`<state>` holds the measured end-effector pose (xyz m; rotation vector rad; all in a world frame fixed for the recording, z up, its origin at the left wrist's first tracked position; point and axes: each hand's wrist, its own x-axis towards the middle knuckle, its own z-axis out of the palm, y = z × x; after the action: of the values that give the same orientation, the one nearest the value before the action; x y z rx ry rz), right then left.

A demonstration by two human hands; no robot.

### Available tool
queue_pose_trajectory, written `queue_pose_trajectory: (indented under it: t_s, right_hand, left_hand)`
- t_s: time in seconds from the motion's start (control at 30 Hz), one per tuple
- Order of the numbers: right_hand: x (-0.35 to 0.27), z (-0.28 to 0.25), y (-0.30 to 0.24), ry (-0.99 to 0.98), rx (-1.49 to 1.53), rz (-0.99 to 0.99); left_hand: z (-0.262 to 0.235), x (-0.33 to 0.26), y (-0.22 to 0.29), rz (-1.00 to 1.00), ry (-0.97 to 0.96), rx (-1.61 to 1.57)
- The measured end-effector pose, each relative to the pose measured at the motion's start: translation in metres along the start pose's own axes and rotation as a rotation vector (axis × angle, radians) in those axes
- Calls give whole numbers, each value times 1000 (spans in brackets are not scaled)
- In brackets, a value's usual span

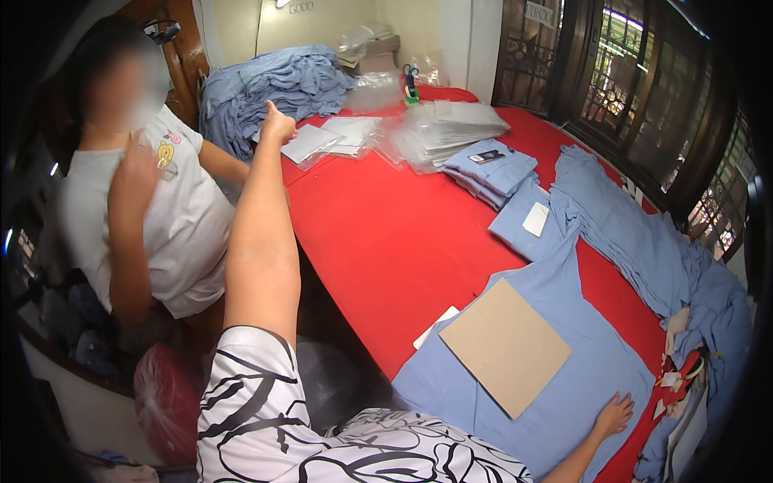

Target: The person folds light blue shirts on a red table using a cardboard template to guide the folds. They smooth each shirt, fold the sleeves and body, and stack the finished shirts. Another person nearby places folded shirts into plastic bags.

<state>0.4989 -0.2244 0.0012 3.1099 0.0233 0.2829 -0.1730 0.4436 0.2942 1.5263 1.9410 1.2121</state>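
Note:
My left arm reaches far across, and my left hand (pixel 279 127) hovers by the blue shirt pile (pixel 278 84) at the back. One finger points out while the others look curled, and nothing shows in it. Flat on a light blue shirt (pixel 600 354), spread over the table at the right front, lies my right hand (pixel 616 414) with its fingers apart. A tan cardboard sheet (pixel 507 346) rests on that shirt, left of my right hand. A white card (pixel 436 327) pokes out beside the board.
The table has a red cover (pixel 362 233). Folded blue shirts (pixel 493 171), clear plastic bags (pixel 451 129) and scissors (pixel 411 79) stand toward the back. More blue garments (pixel 620 225) line the right edge. At the left stands another person (pixel 173 217), near a red plastic-wrapped bundle (pixel 165 394).

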Motion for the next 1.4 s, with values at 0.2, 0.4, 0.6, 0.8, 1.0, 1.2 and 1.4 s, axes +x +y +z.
queue_pose_trajectory:
  t_s: [0.2, 0.4, 0.6, 0.8, 1.0, 1.2, 1.4]
  right_hand:
    - [-7, -2, -8, -8, 20, -10]
    - [-6, -4, -5, -10, 16, -5]
    - [-4, 0, 1, 12, 27, 0]
    - [-1, 2, -2, 27, 21, -9]
    - [-5, -6, -5, 22, 42, 5]
    - [-6, -1, -4, 32, 54, -24]
    - [0, 2, -1, 30, 1, -32]
  left_hand:
    - [59, -36, -33, 206, -245, -68]
    - [180, -199, -96, 379, -624, 367]
    - [232, -320, -123, 471, -310, 463]
    - [229, -317, -129, 484, -291, 453]
    - [229, -318, -122, 478, -287, 440]
    - [229, -318, -128, 498, -253, 440]
    - [233, -318, -130, 490, -254, 429]
